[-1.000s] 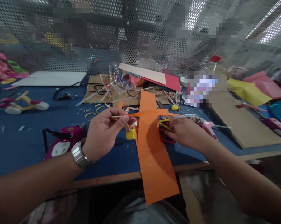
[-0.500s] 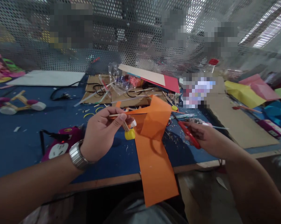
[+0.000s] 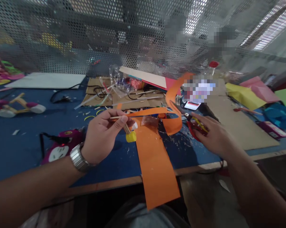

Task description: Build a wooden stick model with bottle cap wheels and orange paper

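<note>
Between thumb and fingers, my left hand [image 3: 104, 131] pinches a thin wooden stick piece with a yellow roll [image 3: 131, 136] at its lower end, along with one end of a curling orange strip [image 3: 152, 111]. My right hand [image 3: 211, 133] is closed on the handles of red and yellow scissors [image 3: 195, 125], whose blades point left and touch the curled strip. Below the strip, a wide orange sheet [image 3: 157, 161] lies over the table's front edge.
A stick model [image 3: 20, 104] and a purple glue gun [image 3: 63, 145] are at the left. Behind my hands are cardboard [image 3: 100, 80], plastic wrap and colored sheets. A phone [image 3: 192, 105] lies right of centre, with cardboard [image 3: 238, 123] and yellow paper [image 3: 244, 95] further right.
The orange strip has swung up and right, curling near the scissors. My right hand has turned, its blades now at the strip. My left hand keeps its hold.
</note>
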Tool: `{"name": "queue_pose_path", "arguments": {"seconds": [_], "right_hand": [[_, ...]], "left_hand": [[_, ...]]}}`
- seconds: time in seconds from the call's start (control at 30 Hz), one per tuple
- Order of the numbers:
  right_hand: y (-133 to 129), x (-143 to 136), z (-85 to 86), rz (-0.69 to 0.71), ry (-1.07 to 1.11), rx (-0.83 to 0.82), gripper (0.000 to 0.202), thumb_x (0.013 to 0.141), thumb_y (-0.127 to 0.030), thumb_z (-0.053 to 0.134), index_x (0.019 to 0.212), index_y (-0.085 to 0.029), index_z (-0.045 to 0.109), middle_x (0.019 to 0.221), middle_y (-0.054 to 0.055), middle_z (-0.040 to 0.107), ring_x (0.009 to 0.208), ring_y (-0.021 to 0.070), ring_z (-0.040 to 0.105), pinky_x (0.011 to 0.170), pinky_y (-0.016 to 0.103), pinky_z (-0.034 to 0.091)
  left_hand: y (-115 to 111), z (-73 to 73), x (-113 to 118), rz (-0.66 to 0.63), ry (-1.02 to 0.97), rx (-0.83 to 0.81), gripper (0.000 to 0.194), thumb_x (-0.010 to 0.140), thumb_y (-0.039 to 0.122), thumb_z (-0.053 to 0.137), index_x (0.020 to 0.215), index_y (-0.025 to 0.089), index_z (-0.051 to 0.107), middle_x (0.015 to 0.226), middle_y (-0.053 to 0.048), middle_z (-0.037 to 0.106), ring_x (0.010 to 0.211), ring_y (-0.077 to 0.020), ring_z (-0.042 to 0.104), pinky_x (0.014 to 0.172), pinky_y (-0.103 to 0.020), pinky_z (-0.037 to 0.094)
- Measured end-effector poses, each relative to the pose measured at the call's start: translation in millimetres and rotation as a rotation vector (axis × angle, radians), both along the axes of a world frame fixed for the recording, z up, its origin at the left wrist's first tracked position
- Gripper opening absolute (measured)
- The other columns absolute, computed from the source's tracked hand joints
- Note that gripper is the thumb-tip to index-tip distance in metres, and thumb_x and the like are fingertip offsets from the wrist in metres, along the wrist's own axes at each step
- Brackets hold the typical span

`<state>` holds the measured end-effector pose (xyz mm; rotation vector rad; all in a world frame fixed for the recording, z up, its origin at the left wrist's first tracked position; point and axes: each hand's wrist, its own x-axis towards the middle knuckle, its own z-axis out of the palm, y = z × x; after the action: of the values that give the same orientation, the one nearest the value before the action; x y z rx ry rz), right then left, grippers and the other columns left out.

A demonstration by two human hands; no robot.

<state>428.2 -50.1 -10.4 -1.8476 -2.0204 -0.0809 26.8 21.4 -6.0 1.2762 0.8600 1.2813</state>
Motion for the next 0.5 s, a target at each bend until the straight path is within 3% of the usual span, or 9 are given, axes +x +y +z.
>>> {"name": "queue_pose_path", "arguments": {"seconds": [0.13, 0.3, 0.43, 0.5], "right_hand": [[14, -20, 11.8, 0.054, -0.083, -0.025, 0.06, 0.105, -0.035, 0.067, 0.164, -0.024, 0.064, 0.14, 0.016, 0.078, 0.126, 0.0389, 0.079, 0.106, 0.055, 0.065], [37, -47, 19.7, 0.104, -0.063, -0.041, 0.069, 0.103, -0.054, 0.074, 0.163, -0.022, 0.064, 0.148, 0.019, 0.075, 0.137, 0.0424, 0.073, 0.118, 0.063, 0.059], [51, -53, 20.2, 0.107, 0.059, -0.04, 0.078, 0.102, -0.061, 0.074, 0.168, -0.024, 0.056, 0.161, 0.019, 0.068, 0.145, 0.0437, 0.068, 0.123, 0.066, 0.053], [51, -53, 20.9, 0.166, 0.197, -0.044, 0.077, 0.103, -0.065, 0.071, 0.167, -0.027, 0.054, 0.158, 0.017, 0.07, 0.141, 0.0401, 0.069, 0.119, 0.061, 0.056]], "left_hand": [[-1, 0.1, 0, 0.001, -0.003, 0.002, 0.037, 0.094, 0.05, 0.095, 0.105, 0.021, 0.076, 0.095, -0.006, 0.088, 0.092, -0.0248, 0.089, 0.09, -0.039, 0.074], [-2, 3.4, 0, 0.003, -0.048, -0.044, 0.041, 0.088, 0.051, 0.101, 0.102, 0.022, 0.076, 0.088, -0.003, 0.085, 0.088, -0.0232, 0.088, 0.089, -0.038, 0.075], [-2, 4.5, 1, 0.006, -0.059, -0.049, 0.042, 0.086, 0.051, 0.102, 0.102, 0.021, 0.076, 0.089, -0.003, 0.085, 0.086, -0.0223, 0.087, 0.087, -0.036, 0.076], [-2, 4.5, 1, 0.007, -0.069, -0.057, 0.044, 0.084, 0.052, 0.103, 0.101, 0.021, 0.077, 0.087, -0.003, 0.084, 0.086, -0.0222, 0.087, 0.086, -0.035, 0.075]]}}
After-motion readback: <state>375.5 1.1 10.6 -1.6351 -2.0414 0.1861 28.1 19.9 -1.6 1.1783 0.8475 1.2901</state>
